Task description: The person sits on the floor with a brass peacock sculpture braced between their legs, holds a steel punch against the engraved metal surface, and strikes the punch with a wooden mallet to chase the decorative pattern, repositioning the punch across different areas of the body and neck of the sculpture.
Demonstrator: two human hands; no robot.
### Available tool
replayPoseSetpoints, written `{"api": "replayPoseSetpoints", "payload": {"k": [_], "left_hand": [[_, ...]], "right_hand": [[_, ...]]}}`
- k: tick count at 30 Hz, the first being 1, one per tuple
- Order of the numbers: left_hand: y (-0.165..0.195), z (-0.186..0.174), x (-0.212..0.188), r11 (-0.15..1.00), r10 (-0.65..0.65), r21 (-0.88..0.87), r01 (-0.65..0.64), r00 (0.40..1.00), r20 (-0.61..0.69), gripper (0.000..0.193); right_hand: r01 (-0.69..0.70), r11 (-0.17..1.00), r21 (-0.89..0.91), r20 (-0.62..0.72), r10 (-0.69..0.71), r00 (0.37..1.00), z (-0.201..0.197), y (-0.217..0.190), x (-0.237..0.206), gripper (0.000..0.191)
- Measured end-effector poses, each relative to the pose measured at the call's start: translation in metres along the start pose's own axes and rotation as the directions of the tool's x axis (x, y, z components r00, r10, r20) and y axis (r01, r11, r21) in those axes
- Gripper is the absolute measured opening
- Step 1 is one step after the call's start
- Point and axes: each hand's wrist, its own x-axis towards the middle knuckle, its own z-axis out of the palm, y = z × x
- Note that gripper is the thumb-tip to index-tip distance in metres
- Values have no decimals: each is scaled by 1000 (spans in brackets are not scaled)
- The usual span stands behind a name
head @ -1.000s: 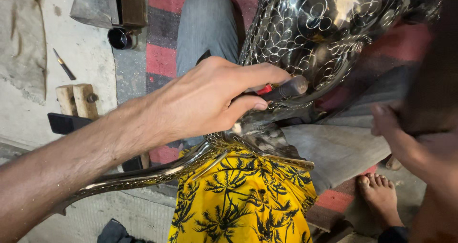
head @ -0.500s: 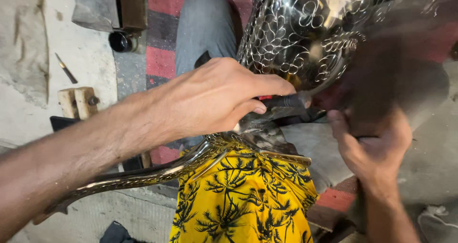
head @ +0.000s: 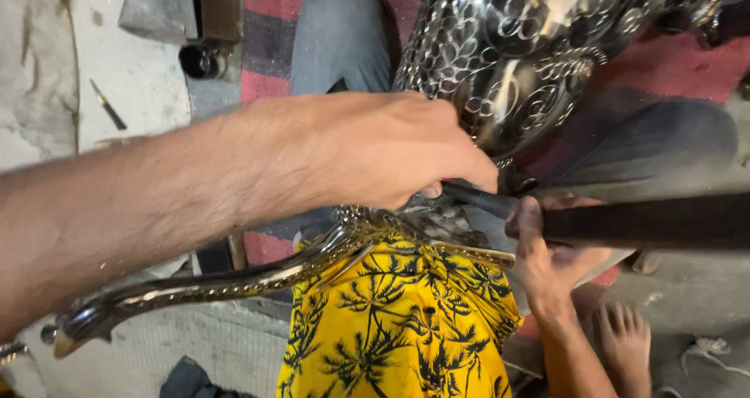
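Note:
My left hand [head: 391,152] reaches in from the left, its fingers curled over the left end of a dark rod [head: 648,222] just under an ornate silver vessel [head: 531,46] covered in scrollwork. My right hand [head: 551,257] comes up from below and grips the same rod a little to the right of my left fingertips. A long curved metal arm [head: 195,289] runs from beneath my left hand down to the lower left. A yellow cloth with dark palm print [head: 398,328] lies under the metalwork. Where the rod's tip touches is hidden by my fingers.
A bare foot [head: 625,339] rests on the floor at the lower right. A leg in grey trousers [head: 336,39] lies behind my left hand on a red and grey mat [head: 266,70]. A small thin tool [head: 108,105] and a dark round object [head: 199,60] lie at the upper left.
My right hand has come in from the right and closed on the dark rod, which now lies level. My left arm fills more of the view; its grip has stayed.

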Motion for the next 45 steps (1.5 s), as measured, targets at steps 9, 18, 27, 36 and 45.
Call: {"api": "replayPoseSetpoints", "payload": {"k": [9, 18, 27, 36, 45], "left_hand": [[4, 2, -9, 998, -54, 30, 56, 998, -42, 51], [-2, 18, -23, 977, -140, -201, 72, 926, -351, 38], [-6, 20, -21, 990, -95, -126, 62, 956, -278, 39], [-3, 28, -24, 999, -37, -50, 20, 932, -361, 39], [12, 52, -38, 974, -228, -135, 184, 816, -531, 32]], "right_hand": [[433, 800, -415, 200, -385, 901, -16, 22, 11, 20], [-8, 997, 75, 88, 1, 996, -45, 41, 23, 19], [166, 980, -111, 239, -136, 962, -52, -24, 54, 25], [406, 799, -443, 362, -255, 897, -34, -52, 60, 23], [306, 934, -185, 409, -209, 888, -31, -101, 78, 27]]}}
